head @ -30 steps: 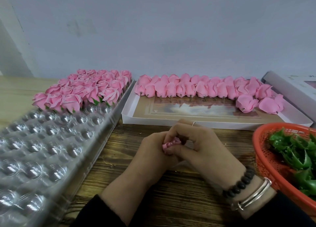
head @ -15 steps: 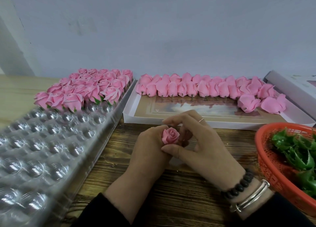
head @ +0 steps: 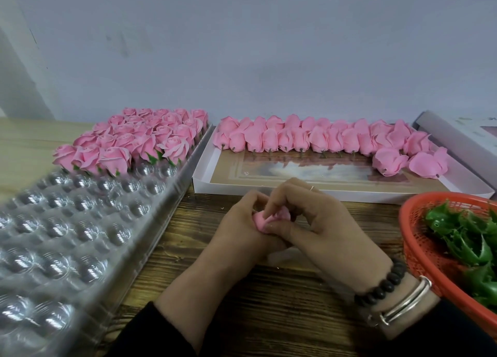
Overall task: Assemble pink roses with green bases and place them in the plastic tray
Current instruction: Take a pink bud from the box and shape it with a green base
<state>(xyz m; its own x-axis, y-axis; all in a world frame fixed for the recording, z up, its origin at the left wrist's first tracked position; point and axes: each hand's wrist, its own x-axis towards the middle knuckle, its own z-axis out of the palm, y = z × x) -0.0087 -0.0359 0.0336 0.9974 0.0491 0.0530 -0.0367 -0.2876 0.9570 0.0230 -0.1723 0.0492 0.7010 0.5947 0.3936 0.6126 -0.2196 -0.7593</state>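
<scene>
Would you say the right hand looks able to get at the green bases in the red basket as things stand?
Probably yes, once freed: the red mesh plastic basket sits open-topped just beside the right hand, with nothing between them. For now that hand and the left hand both grip a pink rose, so the green leaf-shaped bases must wait.

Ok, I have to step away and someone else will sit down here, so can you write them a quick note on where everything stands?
Hands: the left hand and right hand both grip one pink rose over the wooden table; whether its green base is on cannot be seen.
Things: loose rose heads lie in the white box; green bases are in the orange basket on the right.
Done: finished roses fill the far end of the plastic tray.
Left: seat the held rose, then fill the empty cups nearer you.
</scene>
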